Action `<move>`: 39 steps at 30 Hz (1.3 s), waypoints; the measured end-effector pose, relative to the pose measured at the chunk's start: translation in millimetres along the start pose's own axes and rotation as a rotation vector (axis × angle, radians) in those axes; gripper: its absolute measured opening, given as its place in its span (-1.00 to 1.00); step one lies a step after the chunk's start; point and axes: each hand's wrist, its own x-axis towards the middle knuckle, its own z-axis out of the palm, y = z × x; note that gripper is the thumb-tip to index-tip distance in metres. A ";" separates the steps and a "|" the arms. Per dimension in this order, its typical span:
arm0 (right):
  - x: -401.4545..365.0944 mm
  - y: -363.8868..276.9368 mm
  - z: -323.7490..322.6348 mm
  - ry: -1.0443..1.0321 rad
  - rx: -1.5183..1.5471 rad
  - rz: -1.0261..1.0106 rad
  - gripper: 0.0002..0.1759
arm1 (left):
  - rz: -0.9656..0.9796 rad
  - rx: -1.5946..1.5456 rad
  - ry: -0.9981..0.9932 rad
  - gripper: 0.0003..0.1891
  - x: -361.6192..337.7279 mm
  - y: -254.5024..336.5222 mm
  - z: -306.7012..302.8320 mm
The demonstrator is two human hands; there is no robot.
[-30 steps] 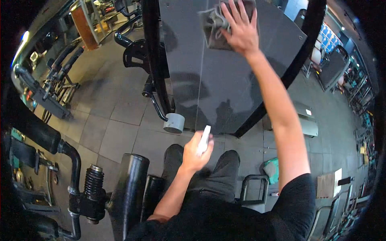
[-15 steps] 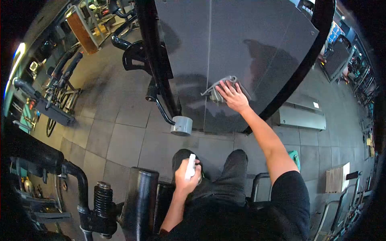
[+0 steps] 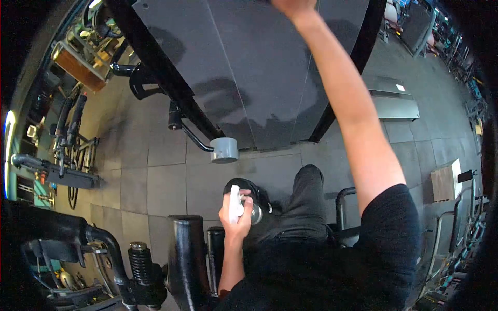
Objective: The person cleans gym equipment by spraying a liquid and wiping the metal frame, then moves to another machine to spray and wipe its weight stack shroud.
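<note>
My left hand (image 3: 237,226) is wrapped round a spray bottle (image 3: 235,203) with a white trigger head, held above my left knee. The bottle's body is mostly hidden by my fingers and lap. My right arm stretches up across the large dark panel (image 3: 249,57) of a black-framed gym machine. At the top edge of the view, my right hand (image 3: 294,6) shows only in part. Its fingers are cut off, so neither their pose nor a cloth under them can be seen. Dark smears or shadows mark the panel's lower part.
A grey cylinder (image 3: 224,150) on a bent black bar juts out at the panel's lower left. Black padded rollers (image 3: 187,254) stand beside my left arm. Other gym machines (image 3: 57,166) stand at left. A wooden box (image 3: 444,182) sits on the tiled floor at right.
My right hand has moved up the panel, from its lower middle to the top edge of the view; the grey cloth under it has gone out of sight. The view has shifted; my left hand keeps the bottle.
</note>
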 end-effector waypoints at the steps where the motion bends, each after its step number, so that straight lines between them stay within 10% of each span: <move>1: -35.2 -5.4 -7.9 -0.108 -0.009 0.041 -0.12 | -0.035 0.018 -0.039 -0.81 -0.3 -2.8 -0.8; 10: -429.7 -77.6 -73.3 -0.503 0.044 0.658 0.33 | -0.009 0.081 -0.035 -0.78 6.5 -14.0 5.3; 14: -322.1 -50.4 -58.2 -0.461 -0.050 0.563 0.34 | -0.003 0.033 0.000 -0.80 9.8 -14.5 5.2; 20: 28.1 55.1 20.2 0.183 -0.110 0.182 -0.06 | -0.008 -0.058 0.020 -0.81 13.5 -14.4 4.5; 26: -101.5 -0.4 23.6 0.049 -0.148 0.279 0.07 | -0.035 -0.060 0.039 -0.82 16.2 -22.7 0.2; 30: -305.9 -80.4 -20.1 -0.391 -0.139 0.301 -0.11 | -0.048 -0.042 0.002 -0.79 12.7 -23.6 -1.5; 33: -419.0 -119.2 -73.9 -1.100 0.005 0.169 -0.18 | -0.100 -0.013 0.026 -0.82 11.7 -17.7 -7.1; 39: -239.1 -120.4 -14.2 -0.654 0.080 0.136 -0.07 | -0.023 0.005 0.040 -0.81 10.3 -6.3 -13.9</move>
